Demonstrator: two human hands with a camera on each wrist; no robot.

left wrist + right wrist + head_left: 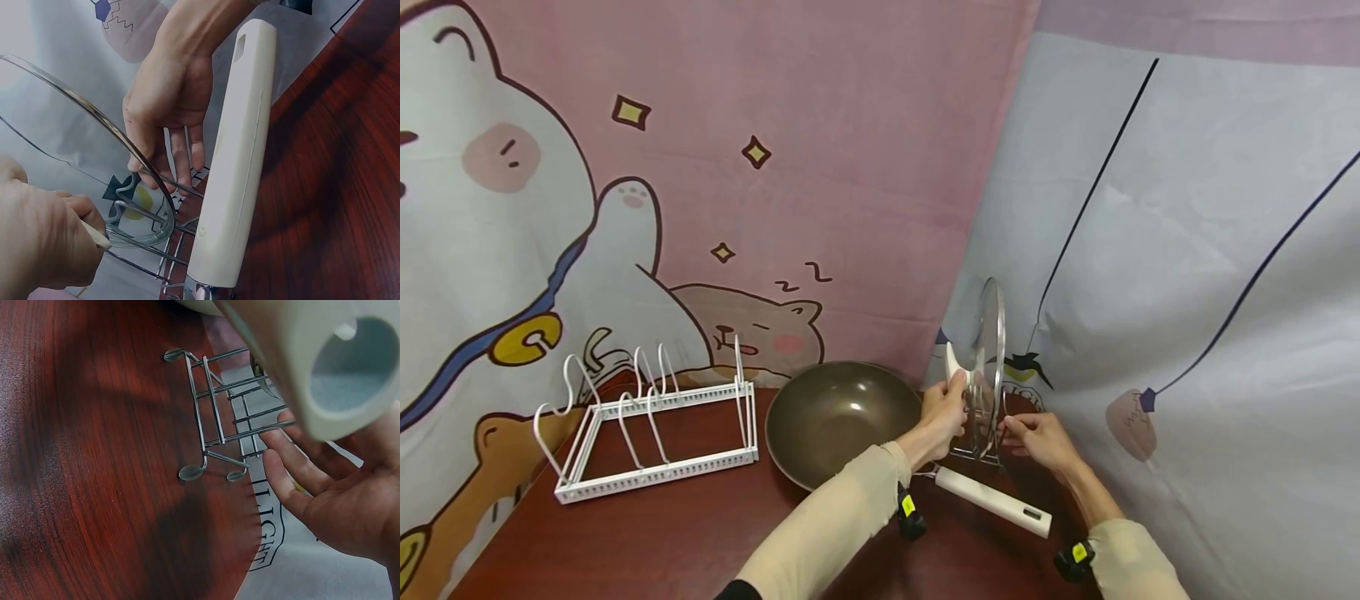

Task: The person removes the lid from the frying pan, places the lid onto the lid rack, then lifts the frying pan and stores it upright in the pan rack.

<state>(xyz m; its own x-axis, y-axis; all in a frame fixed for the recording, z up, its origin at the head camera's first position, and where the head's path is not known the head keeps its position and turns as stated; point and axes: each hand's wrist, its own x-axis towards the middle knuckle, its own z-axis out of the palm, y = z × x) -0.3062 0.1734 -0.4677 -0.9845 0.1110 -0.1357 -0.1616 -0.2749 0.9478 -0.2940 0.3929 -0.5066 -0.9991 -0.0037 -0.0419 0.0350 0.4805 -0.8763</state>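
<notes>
My left hand point(942, 418) grips the white handle point(953, 363) of a glass pot lid point(1001, 350). The lid stands on edge, its metal rim low among the wires of a small metal wire rack point(976, 457). On the far side of the lid, my right hand point(1043, 439) pinches an upright wire of that rack between thumb and fingers. Seen from the left wrist, the right thumb sits at the bent wire tip, other fingers point(180, 156) hanging behind it. The right wrist view shows the rack's base point(214, 400) and small clear feet on the tabletop.
A brown wok point(831, 417) sits left of my left hand; its cream handle point(992, 500) reaches right, in front of the wire rack. Farther left is a white adjustable rack point(658, 478) with curved dividers. Printed cloth point(865, 167) hangs behind the reddish-brown table point(647, 550).
</notes>
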